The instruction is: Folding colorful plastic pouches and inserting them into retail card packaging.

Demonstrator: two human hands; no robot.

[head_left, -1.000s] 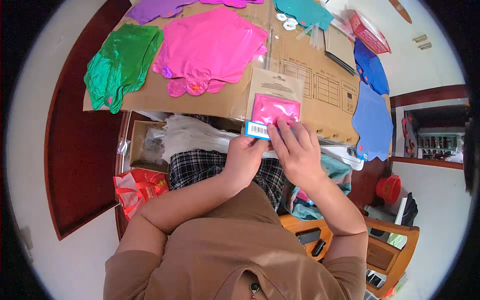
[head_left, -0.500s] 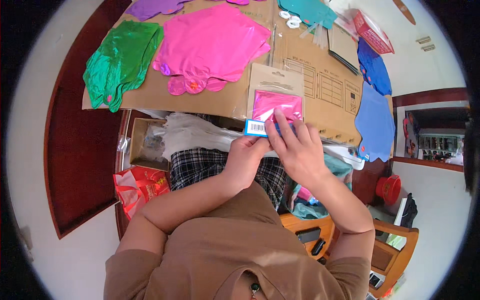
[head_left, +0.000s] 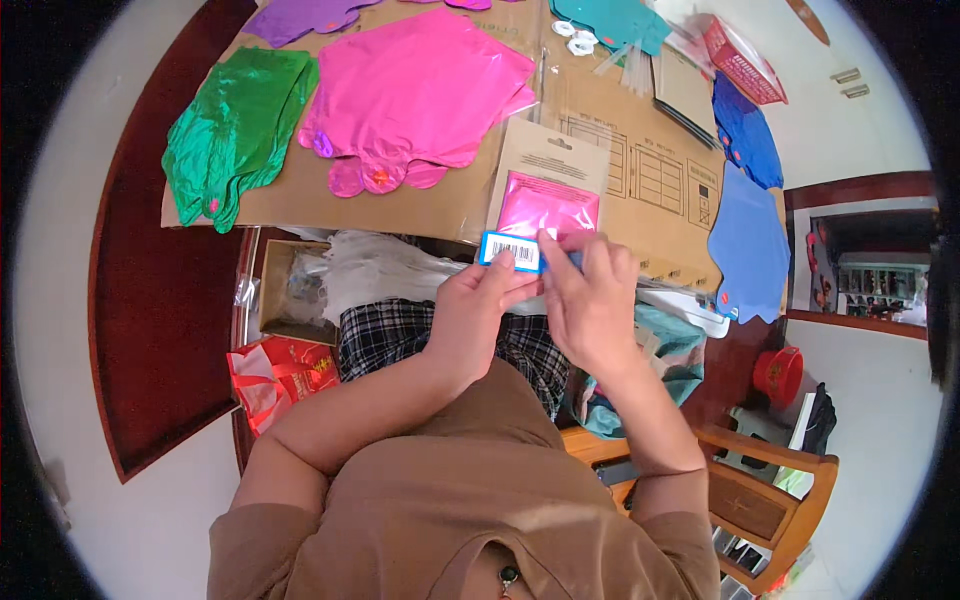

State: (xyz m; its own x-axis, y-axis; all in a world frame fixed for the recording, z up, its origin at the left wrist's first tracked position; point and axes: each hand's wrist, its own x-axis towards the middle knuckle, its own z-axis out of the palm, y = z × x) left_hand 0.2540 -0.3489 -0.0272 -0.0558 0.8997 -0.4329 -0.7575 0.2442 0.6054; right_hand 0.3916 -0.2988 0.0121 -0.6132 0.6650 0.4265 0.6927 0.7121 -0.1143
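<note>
A flat clear-bagged package [head_left: 552, 200] with a beige hanging card and folded shiny pink foil lies at the front edge of the cardboard. At its lower left corner is a white barcode label [head_left: 511, 250] with a blue border. My left hand [head_left: 468, 318] pinches the package's lower edge there, thumb on the label. My right hand [head_left: 597, 305] is closed on the lower right edge, its index fingertip on the pink foil. Its other fingers are bent and partly hidden. Beyond the package lies a stack of pink foil balloons [head_left: 415, 90].
Flat foil balloons surround the cardboard [head_left: 640, 225]: green [head_left: 235, 125] at left, purple [head_left: 300, 18] at back, teal [head_left: 625, 22] and blue [head_left: 748, 240] at right. A pink basket [head_left: 742, 60] stands back right. Below are an open box [head_left: 283, 310] and a red bag [head_left: 285, 375].
My left thumb has come up onto the barcode label, and the label's corner has shifted slightly left. My right hand has moved slightly left and down, its fingers more bent.
</note>
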